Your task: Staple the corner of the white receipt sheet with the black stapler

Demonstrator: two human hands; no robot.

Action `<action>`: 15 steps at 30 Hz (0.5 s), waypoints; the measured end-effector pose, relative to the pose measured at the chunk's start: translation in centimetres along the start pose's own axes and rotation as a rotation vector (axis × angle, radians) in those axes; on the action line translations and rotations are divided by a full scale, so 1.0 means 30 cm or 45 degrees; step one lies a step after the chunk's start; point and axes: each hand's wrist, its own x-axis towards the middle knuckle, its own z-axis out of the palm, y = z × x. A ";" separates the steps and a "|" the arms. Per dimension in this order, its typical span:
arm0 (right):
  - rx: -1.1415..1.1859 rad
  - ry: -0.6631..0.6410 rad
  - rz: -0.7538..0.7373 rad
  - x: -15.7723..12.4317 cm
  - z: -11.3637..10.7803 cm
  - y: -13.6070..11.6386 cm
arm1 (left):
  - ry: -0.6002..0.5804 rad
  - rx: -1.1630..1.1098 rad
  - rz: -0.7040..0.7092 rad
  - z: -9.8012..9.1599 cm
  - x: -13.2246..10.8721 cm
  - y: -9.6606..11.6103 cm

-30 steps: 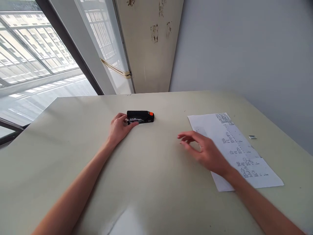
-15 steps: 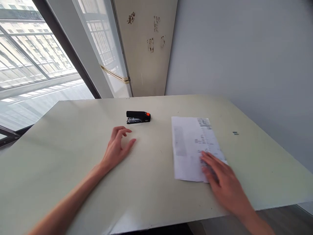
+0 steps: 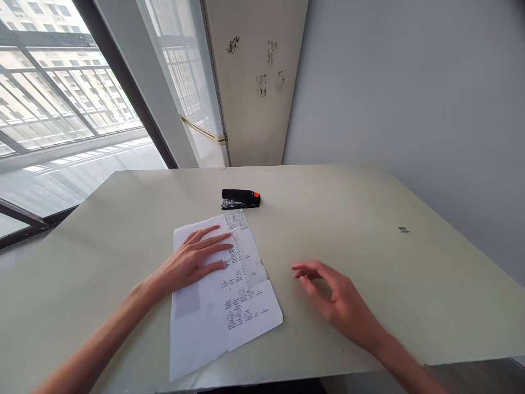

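Printed paper sheets [image 3: 250, 298] lie at a slant on the table, the lower edges not quite lined up. My left hand [image 3: 197, 257] rests flat on their upper part with its fingers spread. To the right of the paper, my right hand [image 3: 328, 295] hovers over the table, fingers curved and apart, holding nothing. A black stapler [image 3: 241, 199] with an orange-red end lies just beyond the paper's top edge.
The pale table [image 3: 348, 219] has a small strip of staples [image 3: 403, 230] toward its right side. A grey wall [image 3: 402, 82] runs along the right, and a cabinet with worn patches [image 3: 254, 120] stands behind. A window [image 3: 61, 98] is at the left.
The paper has moved from the right side to the left, in front of the stapler. My left hand now lies flat on it; my right hand has come off it. The view has shifted slightly.
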 end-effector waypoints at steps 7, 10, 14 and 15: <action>0.004 0.284 -0.315 0.438 0.062 0.060 | 0.768 -0.104 -0.644 -0.051 -0.050 -0.139; -0.039 0.283 -0.401 0.646 0.133 0.072 | 0.612 -0.058 -0.706 -0.050 -0.083 -0.181; -0.039 0.159 -0.367 0.794 0.190 0.081 | 0.463 0.051 -0.658 -0.032 -0.100 -0.207; -0.028 0.143 -0.355 0.802 0.190 0.085 | 0.472 0.084 -0.671 -0.027 -0.099 -0.210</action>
